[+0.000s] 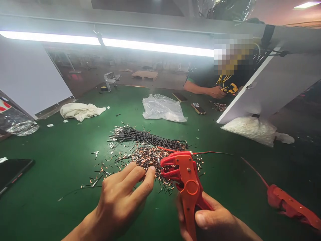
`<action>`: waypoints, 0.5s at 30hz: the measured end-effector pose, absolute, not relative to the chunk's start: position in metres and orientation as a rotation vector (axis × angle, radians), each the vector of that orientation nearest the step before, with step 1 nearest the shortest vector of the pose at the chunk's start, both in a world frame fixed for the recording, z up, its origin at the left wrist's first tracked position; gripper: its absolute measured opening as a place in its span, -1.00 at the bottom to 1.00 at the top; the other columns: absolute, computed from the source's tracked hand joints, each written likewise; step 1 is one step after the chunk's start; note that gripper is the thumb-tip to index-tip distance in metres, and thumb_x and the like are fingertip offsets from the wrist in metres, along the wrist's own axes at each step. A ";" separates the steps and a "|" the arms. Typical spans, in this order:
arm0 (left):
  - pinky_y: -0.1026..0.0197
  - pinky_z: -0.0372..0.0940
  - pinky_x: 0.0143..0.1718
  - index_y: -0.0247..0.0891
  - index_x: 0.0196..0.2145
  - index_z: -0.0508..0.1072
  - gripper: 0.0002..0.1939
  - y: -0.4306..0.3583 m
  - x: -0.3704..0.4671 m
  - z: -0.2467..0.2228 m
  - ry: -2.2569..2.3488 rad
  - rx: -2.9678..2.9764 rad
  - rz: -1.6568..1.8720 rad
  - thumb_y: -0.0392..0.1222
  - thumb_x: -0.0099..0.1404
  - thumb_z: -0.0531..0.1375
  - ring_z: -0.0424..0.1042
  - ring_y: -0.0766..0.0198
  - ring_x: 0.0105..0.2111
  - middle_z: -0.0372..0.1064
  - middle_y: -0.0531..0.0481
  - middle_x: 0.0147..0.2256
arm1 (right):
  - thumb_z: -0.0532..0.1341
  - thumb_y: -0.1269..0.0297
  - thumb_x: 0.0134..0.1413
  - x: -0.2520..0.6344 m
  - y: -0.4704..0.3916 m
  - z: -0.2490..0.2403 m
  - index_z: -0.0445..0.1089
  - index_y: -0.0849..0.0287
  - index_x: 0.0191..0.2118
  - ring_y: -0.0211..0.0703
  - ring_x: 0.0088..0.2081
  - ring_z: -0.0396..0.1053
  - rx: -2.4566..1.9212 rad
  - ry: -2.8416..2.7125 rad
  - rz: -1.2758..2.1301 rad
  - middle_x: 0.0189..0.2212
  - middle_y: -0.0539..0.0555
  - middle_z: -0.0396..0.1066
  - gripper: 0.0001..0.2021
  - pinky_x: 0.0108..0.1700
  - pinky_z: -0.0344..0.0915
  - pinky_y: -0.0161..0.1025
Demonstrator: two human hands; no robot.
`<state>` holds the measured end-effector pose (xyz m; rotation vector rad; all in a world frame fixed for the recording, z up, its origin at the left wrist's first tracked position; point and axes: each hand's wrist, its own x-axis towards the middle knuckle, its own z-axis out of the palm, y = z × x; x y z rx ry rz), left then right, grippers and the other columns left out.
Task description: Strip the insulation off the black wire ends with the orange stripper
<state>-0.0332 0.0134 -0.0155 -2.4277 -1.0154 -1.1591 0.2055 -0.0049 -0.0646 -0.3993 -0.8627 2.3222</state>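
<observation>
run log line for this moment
left hand: pinching black wire | right hand: holding red wire stripper | nearby: wire bundle, loose clippings

I hold the red-and-orange stripper (188,170) nearly upright — jaws facing left. The thin dark wire (72,191) I pinch trails left, pale-tipped — gently bowed.

No legible lettering or numbers
</observation>
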 end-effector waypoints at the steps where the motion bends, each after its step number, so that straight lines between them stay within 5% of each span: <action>1: 0.31 0.12 -0.50 -0.42 -0.15 0.46 -0.77 0.013 -0.034 -0.015 -1.011 -2.426 -1.145 -0.52 0.24 0.14 0.22 0.35 -0.46 0.30 -0.01 -0.46 | 0.29 0.19 -0.03 0.206 -0.004 -0.064 0.36 0.37 -0.22 -0.31 -0.56 0.31 -0.401 -0.875 2.325 -0.52 0.14 0.43 -0.67 -0.51 0.19 -0.43; 15: 0.28 0.11 -0.48 -0.43 -0.18 0.46 -0.79 0.012 -0.034 0.000 -0.905 -2.458 -1.041 -0.48 0.33 0.05 0.18 0.33 -0.47 0.32 -0.02 -0.49 | 0.31 0.16 -0.03 0.200 -0.008 -0.059 0.33 0.32 -0.32 -0.40 -0.64 0.19 -0.451 -0.794 2.262 -0.62 -0.03 0.26 -0.70 -0.59 0.14 -0.47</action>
